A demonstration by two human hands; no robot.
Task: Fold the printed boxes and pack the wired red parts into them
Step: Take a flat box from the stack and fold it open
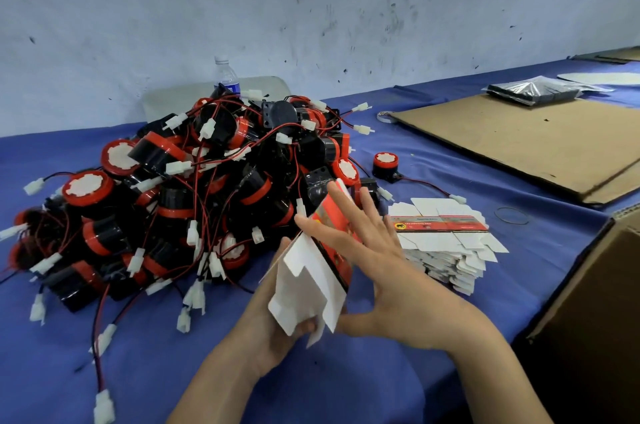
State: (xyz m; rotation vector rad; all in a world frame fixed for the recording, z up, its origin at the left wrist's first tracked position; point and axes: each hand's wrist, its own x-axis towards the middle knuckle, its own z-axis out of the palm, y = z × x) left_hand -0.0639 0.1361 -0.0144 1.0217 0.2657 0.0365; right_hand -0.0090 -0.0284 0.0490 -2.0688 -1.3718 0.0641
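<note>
A big heap of wired red parts [194, 188], red-and-black round bodies with red and black wires and white plugs, lies on the blue cloth at centre left. One loose part [385, 164] sits apart to the right of the heap. My left hand [273, 330] grips a half-folded printed box [311, 281] from below, its white flaps toward me. My right hand [374, 261] presses flat against the box's red printed side, fingers straight. A stack of flat printed boxes [446, 243] lies just right of my hands.
A brown carton [588, 312] stands at the right edge. Flat cardboard sheets [526, 139] lie at the back right with a black packet [533, 91] on them. A water bottle [227, 77] stands behind the heap. A rubber band [510, 215] lies on the blue table cloth [104, 371].
</note>
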